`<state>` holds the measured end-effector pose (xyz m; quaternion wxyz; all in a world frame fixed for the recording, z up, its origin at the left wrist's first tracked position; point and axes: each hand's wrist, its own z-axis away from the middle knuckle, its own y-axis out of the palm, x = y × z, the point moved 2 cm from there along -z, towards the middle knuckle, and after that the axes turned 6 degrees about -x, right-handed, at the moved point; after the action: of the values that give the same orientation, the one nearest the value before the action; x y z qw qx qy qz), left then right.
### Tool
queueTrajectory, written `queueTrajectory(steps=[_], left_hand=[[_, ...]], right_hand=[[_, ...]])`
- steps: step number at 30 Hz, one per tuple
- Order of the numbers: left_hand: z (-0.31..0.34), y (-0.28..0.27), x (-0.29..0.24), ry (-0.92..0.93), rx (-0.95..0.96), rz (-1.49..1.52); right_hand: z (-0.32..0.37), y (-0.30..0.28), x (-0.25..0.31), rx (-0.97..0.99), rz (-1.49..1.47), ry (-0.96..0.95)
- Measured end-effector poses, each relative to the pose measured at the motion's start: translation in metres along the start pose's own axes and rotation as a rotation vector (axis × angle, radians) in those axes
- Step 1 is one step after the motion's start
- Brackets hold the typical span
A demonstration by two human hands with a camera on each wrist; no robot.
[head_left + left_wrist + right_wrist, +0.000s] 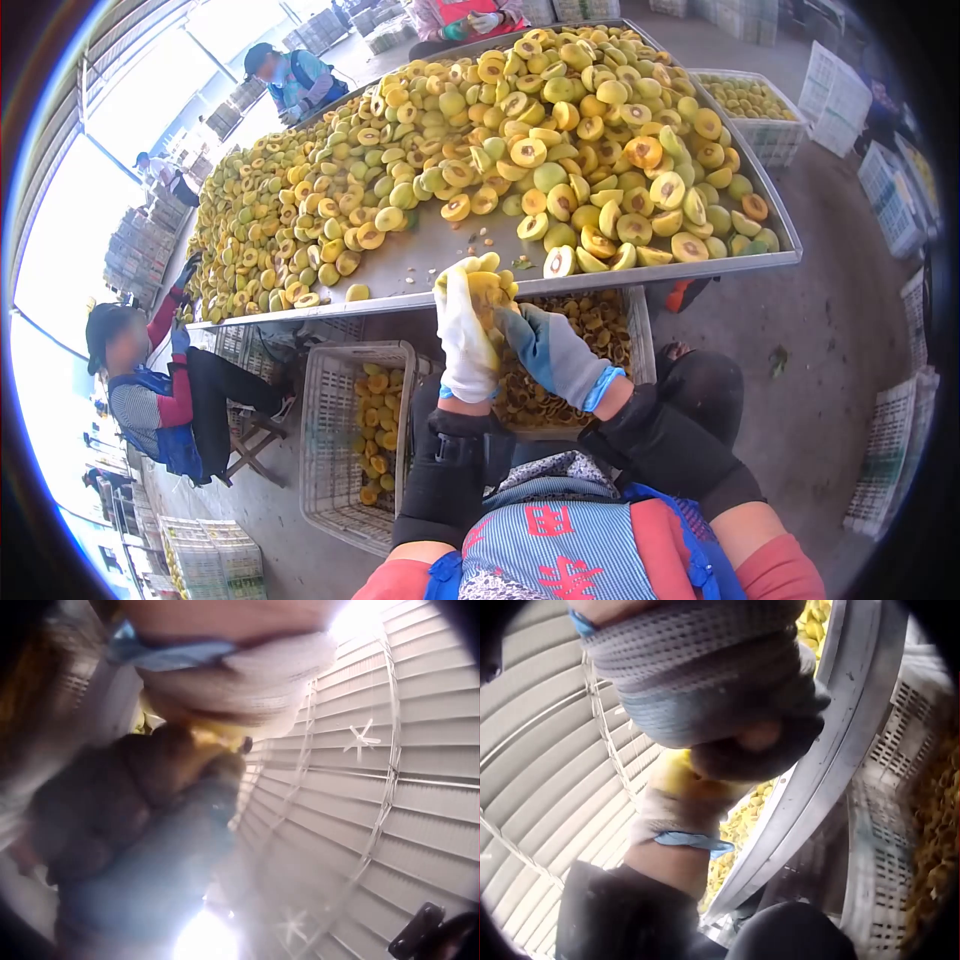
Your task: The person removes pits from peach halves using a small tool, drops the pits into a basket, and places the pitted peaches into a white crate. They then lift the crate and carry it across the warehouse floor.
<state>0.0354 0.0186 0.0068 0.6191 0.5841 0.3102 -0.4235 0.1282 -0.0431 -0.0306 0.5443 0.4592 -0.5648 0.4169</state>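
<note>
My left hand [470, 325], in a white knit glove stained yellow, is raised just in front of the near edge of a metal table [420, 262]. Its curled fingers hold a piece of yellow stone fruit [678, 774], mostly covered by the gloves. My right hand [560, 350], in a blue-grey coated glove, meets it from the right with bent fingers. Whatever lies inside the right hand is hidden, and I cannot tell if it grips a tool. Halved yellow-green stone fruit [590, 130] lies heaped across the table beyond, many halves showing brown centres.
Below my hands stands a crate of brownish fruit pieces [535, 395]. To its left is a white plastic crate [325, 470] with yellow fruit. Another person [150, 390] sits at the table's left side, and others work farther along. More crates [890, 450] line the right.
</note>
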Motion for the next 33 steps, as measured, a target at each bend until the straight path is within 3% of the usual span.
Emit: queueTrajectory(steps=[2, 4, 7, 8, 10, 14, 16, 18, 21, 24, 27, 30, 32, 33], left_hand=[[0.000, 0.000, 0.002, 0.021, -0.014, -0.026], [-0.004, -0.001, 0.009, 0.024, -0.024, -0.012], [-0.002, -0.002, 0.016, 0.306, 0.109, -0.177], [-0.001, -0.001, 0.016, 0.274, 0.098, -0.141], [0.001, 0.003, 0.015, 0.212, 0.078, -0.069], [0.005, -0.003, 0.019, 0.293, 0.081, -0.229], [-0.006, -0.009, 0.018, 0.476, 0.181, -0.364], [-0.013, -0.012, 0.020, 0.440, 0.290, -0.276], [-0.008, -0.015, 0.021, 0.417, 0.345, -0.183], [-0.005, -0.016, 0.022, 0.506, 0.406, -0.225], [0.003, -0.016, 0.022, 0.268, 0.325, -0.127], [0.004, -0.013, 0.008, 0.121, 0.334, -0.109], [-0.010, -0.021, -0.005, -0.069, 0.396, -0.189], [-0.013, -0.017, -0.003, -0.156, 0.297, -0.095]], right_hand=[[0.008, -0.006, 0.019, -0.036, 0.233, 0.050], [0.007, 0.000, 0.003, -0.061, 0.029, 0.012], [0.004, 0.011, -0.008, -0.057, -0.258, -0.011], [0.003, 0.012, -0.005, -0.050, -0.352, -0.013], [0.009, 0.003, 0.015, 0.043, -0.385, 0.210], [0.018, -0.005, 0.033, 0.311, -0.571, 0.680], [0.023, -0.005, 0.030, 0.335, -0.570, 0.667], [0.019, -0.006, 0.023, 0.491, -0.755, 0.772], [0.022, -0.003, 0.019, 0.451, -0.804, 0.799], [0.025, -0.001, 0.020, 0.476, -0.844, 0.847], [0.023, 0.000, 0.005, 0.516, -0.873, 0.846], [0.027, -0.003, 0.031, 0.259, -0.573, 0.718], [0.019, 0.000, 0.014, 0.191, -0.434, 0.638], [0.020, 0.001, 0.021, 0.198, -0.381, 0.563]])
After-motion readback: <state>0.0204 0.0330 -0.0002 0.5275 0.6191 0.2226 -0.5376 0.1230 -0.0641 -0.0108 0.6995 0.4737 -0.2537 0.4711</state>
